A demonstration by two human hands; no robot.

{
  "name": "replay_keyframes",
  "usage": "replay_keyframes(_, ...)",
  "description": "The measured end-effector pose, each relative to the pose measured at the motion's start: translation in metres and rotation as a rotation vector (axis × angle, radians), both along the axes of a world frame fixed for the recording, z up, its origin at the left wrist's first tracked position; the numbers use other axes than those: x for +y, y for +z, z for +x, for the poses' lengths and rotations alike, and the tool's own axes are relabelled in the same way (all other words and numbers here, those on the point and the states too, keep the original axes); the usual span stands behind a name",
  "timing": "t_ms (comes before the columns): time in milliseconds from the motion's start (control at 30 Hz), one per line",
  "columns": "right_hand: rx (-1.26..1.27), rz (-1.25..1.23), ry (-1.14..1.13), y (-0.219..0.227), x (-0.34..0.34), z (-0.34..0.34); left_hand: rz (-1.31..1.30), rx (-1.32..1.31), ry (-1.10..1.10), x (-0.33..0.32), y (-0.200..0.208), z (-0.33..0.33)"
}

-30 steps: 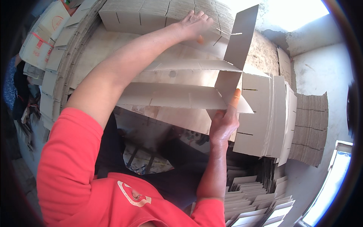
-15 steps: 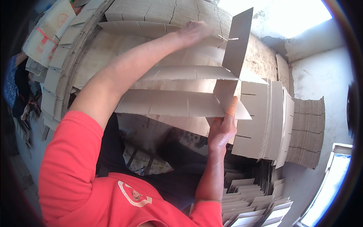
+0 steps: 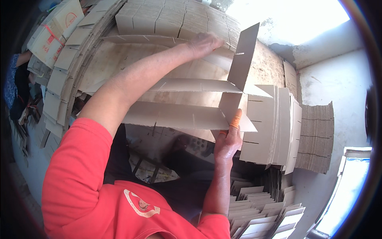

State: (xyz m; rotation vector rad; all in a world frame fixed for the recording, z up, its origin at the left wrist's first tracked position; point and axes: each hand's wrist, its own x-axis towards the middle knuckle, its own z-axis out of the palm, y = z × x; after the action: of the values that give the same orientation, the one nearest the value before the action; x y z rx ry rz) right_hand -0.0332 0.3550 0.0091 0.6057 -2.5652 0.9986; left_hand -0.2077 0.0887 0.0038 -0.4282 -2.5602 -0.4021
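Two long slotted cardboard strips, the nearer one (image 3: 175,115) and the middle one (image 3: 187,85), stand on edge, crossed near their right ends by a shorter upright cardboard strip (image 3: 242,57). My right hand (image 3: 229,145), with orange covers on its fingers, grips the near end of the crossing strip, where it meets the nearer strip. Beyond them lies a third long strip (image 3: 139,39). My left hand (image 3: 205,44) reaches over the middle strip and is closed on that third strip near its right end; the fingertips are partly hidden.
A pale board (image 3: 113,59) lies under the strips. Stacked slotted cardboard (image 3: 159,18) stands at the far side, with more stacks (image 3: 262,123) at the right and along the left (image 3: 59,81). Loose cardboard pieces (image 3: 258,211) crowd the lower right. Another person's arm (image 3: 24,57) shows at far left.
The whole view has shifted slightly, so most things sit lower and a little to the left. Both hands keep their places on the cardboard strips.
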Motion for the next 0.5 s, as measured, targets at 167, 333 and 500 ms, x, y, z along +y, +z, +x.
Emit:
replay_keyframes(167,0.019,0.032,0.016,0.005,0.002,0.003,0.012,-0.017,-0.009,0.001,0.006,0.005)
replay_keyframes(333,-0.089,0.115,-0.044,0.001,0.005,0.004,0.084,-0.097,-0.076,0.012,0.021,0.016)
replay_keyframes(500,0.002,0.211,-0.035,0.004,0.009,0.003,0.148,-0.176,-0.130,0.015,0.024,0.026)
